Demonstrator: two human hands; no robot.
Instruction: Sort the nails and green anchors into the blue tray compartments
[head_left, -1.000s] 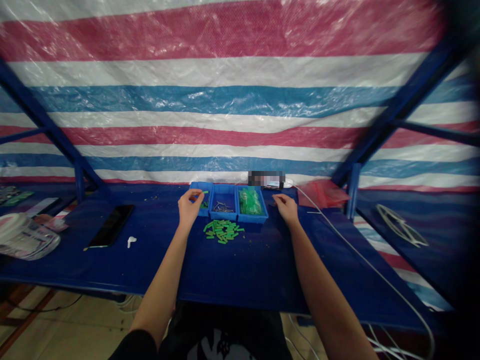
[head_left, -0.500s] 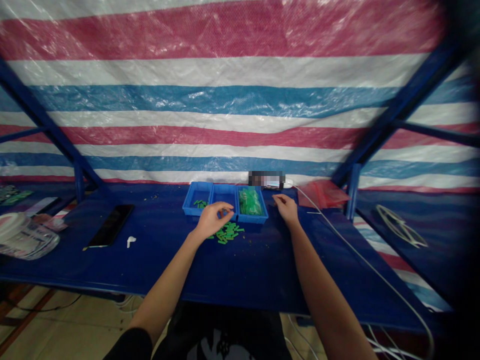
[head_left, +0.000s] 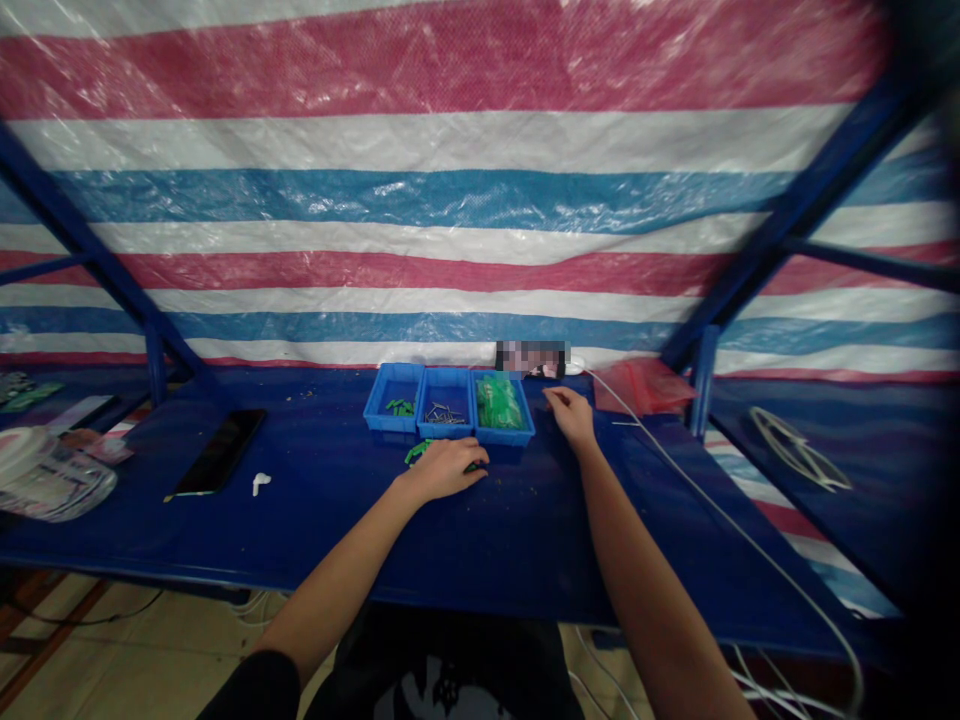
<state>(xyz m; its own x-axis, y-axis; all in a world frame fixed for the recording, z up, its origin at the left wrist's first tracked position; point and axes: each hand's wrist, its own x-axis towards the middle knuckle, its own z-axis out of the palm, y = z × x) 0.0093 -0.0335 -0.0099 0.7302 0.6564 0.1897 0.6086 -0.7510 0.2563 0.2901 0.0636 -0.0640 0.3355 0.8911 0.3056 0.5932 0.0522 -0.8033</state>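
Green plastic plugs (head_left: pixel 418 452) lie on the blue bench (head_left: pixel 300 530), mostly hidden beneath the left hand (head_left: pixel 442 470), which rests palm-down; whether it grips any cannot be told. The right hand (head_left: pixel 571 418), loosely open and empty, rests just beside three blue trays (head_left: pixel 444 436), which hold more plugs (head_left: pixel 400 406), screws (head_left: pixel 444 414) and a green bag (head_left: pixel 497 403).

Left hand (head_left: pixel 442 470) over green plastic pieces (head_left: pixel 417 452) below blue parts bins (head_left: pixel 376 412)

Head-worn camera, single view | faces 12 o'clock, pitched down | close over blue workbench (head_left: pixel 570 540) | left hand (head_left: pixel 442 470), right hand (head_left: pixel 571 418) in frame | striped tarpaulin (head_left: pixel 480 200) beyond
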